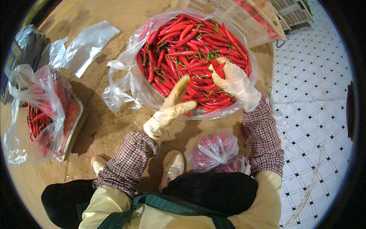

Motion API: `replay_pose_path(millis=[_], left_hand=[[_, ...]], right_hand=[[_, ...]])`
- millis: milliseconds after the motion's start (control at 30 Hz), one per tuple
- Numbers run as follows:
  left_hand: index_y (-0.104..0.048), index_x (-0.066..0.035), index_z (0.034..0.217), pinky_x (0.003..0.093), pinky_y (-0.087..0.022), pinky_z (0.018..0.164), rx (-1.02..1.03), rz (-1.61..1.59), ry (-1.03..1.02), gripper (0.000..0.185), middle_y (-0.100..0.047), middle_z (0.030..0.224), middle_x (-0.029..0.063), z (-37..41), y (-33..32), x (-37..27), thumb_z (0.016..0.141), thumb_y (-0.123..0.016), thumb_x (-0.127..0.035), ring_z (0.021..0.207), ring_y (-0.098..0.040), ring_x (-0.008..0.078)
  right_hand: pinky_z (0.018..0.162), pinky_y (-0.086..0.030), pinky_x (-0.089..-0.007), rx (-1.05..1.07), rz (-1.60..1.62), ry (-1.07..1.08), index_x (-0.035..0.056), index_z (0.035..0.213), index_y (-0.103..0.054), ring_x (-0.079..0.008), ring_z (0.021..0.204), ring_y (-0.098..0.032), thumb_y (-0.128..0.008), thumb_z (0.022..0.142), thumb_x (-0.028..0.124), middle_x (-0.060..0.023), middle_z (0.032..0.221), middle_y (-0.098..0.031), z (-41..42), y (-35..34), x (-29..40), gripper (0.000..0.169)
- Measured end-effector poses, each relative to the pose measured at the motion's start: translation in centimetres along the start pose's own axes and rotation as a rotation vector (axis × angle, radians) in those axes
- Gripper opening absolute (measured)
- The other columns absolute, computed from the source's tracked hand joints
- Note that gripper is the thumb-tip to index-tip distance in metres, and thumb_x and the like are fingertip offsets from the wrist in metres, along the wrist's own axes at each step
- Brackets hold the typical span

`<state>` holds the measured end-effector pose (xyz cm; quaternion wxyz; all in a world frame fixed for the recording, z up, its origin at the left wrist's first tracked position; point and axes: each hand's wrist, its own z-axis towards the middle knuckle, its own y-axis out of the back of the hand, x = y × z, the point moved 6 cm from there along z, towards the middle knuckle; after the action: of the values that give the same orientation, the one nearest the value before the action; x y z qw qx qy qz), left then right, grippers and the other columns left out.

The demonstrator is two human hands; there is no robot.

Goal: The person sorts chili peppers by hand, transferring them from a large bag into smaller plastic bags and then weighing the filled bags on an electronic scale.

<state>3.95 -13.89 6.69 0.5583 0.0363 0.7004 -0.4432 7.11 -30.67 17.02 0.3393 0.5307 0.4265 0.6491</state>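
A large clear plastic bag (128, 61), its mouth spread wide, is full of red chili peppers (186, 37) with green stems. Over the right part of the heap, my gloved right hand (233, 81) is closed on a few red chilies (218, 68). My gloved left hand (173, 107) is at the heap's lower left edge, thumb and fingers apart, with nothing seen in it. At the far left, an open plastic bag of chilies (43, 114) rests on what looks like a scale pan (75, 126).
Tied bags of chilies (214, 151) lie near my knees, beside my shoe (173, 166). Flat plastic bags (88, 45) lie at the upper left. A plastic crate (243, 20) stands beyond the heap. Patterned tile floor (311, 114) runs along the right.
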Motion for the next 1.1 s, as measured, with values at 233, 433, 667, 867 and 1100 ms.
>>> replay_pose_path(millis=[233,433,667,867,1100], left_hand=[[-0.003,-0.019,0.148,0.0344,-0.037,0.100,0.111,-0.192,-0.274,0.103,-0.031,0.140,0.0095,2.2,-2.4,-4.6,0.074,-0.074,-0.008,0.124,-0.039,0.0214],[-0.011,-0.027,0.146,0.0226,-0.042,0.064,0.213,-0.491,-0.124,0.091,-0.047,0.104,0.0001,0.9,-1.3,-2.4,0.078,-0.064,0.001,0.079,-0.049,0.0093],[-0.019,-0.009,0.144,0.0261,-0.035,0.099,0.114,0.071,-0.227,0.075,-0.039,0.136,0.0028,0.3,-0.9,-3.2,0.082,-0.059,0.001,0.122,-0.039,0.0113],[-0.030,-0.010,0.139,0.0256,-0.043,0.088,0.053,-0.056,-0.003,0.072,-0.047,0.118,-0.0016,-0.4,-1.1,-3.1,0.079,-0.069,-0.007,0.103,-0.047,0.0076],[-0.037,-0.013,0.136,0.0190,-0.047,0.060,0.008,-0.357,0.222,0.071,-0.060,0.089,0.0013,-1.4,-1.8,-3.1,0.074,-0.073,-0.008,0.072,-0.055,0.0080]], right_hand=[[0.082,-0.046,-0.0293,0.264,1.138,-0.281,0.0064,0.110,-0.051,-0.0119,0.093,-0.055,-0.062,0.087,0.022,-0.0025,0.100,-0.056,1.2,-3.2,5.7,0.030],[0.079,-0.043,-0.0254,0.333,1.084,-0.233,0.0042,0.114,-0.051,-0.0079,0.087,-0.051,-0.064,0.085,0.029,-0.0028,0.106,-0.056,1.5,-4.4,7.8,0.040],[0.068,-0.040,-0.0192,0.300,0.903,-0.161,0.0011,0.117,-0.058,-0.0042,0.087,-0.052,-0.055,0.090,0.033,-0.0042,0.114,-0.060,2.1,-0.4,6.7,0.042],[0.079,-0.045,-0.0220,0.232,1.218,-0.201,-0.0008,0.105,-0.065,-0.0085,0.082,-0.060,-0.059,0.088,0.013,-0.0040,0.095,-0.066,1.7,-1.9,7.6,0.023],[0.065,-0.044,-0.0187,-0.024,0.958,-0.247,-0.0005,0.095,-0.067,-0.0049,0.071,-0.056,-0.061,0.086,0.011,-0.0020,0.083,-0.066,1.8,-1.9,6.5,0.017]])
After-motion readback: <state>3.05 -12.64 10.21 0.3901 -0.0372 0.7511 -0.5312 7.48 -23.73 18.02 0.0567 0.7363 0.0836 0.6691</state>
